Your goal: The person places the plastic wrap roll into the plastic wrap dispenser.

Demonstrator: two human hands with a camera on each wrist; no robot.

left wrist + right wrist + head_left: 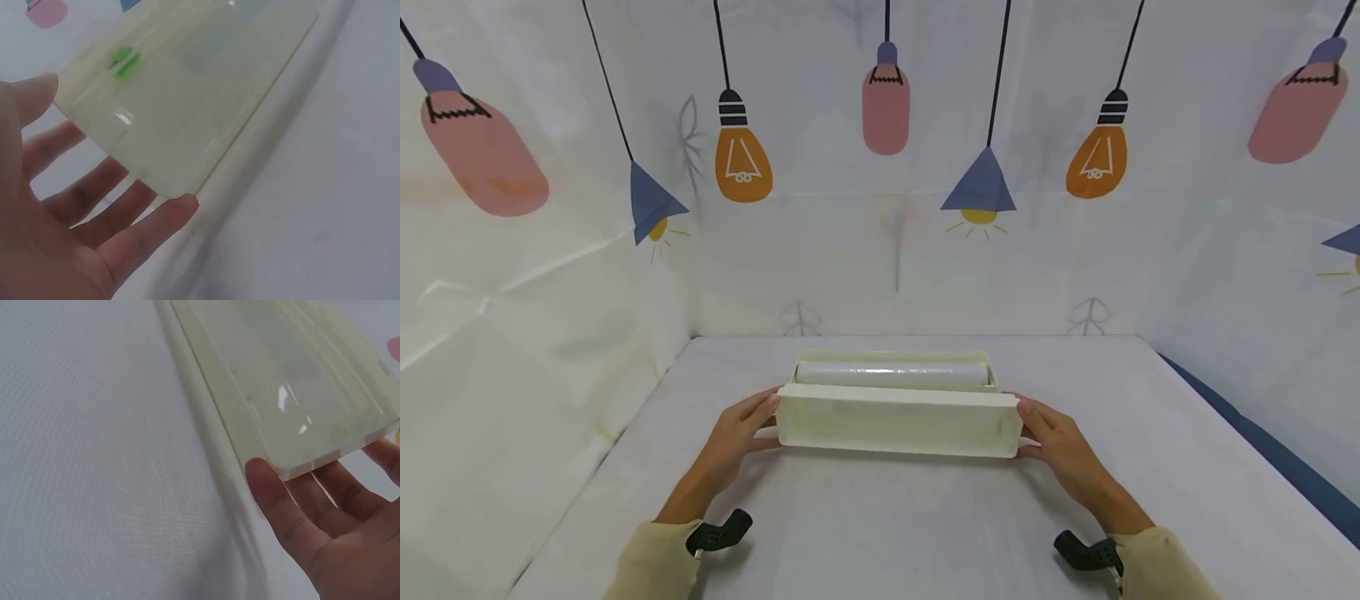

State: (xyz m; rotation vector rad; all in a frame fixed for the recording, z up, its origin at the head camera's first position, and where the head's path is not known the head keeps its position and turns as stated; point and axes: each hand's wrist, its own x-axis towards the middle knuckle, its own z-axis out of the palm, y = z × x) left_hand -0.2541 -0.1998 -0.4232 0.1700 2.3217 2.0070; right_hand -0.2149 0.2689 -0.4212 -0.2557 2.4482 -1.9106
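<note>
Fingers [156, 230] of left hand [728, 443] and right hand [1066, 454] grasped lid [898, 423] at both ends, toward table's [880, 533] far edge; level hold seemed best.

Lid [898, 423]: smooth, glossy plastic
Box [887, 356]: smooth plastic
Roll [891, 373]: shiny, smooth film
Tabletop [880, 525]: matt, finely woven cloth
Sheet [820, 258] beyond tabletop's far edge: creased, material unclear
Sleeves [658, 558]: matt cloth

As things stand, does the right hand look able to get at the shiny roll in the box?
Probably not immediately: the right hand is holding one end of the pale lid, in front of the box. If it let go, likely yes, since the shiny roll lies uncovered from above.
</note>
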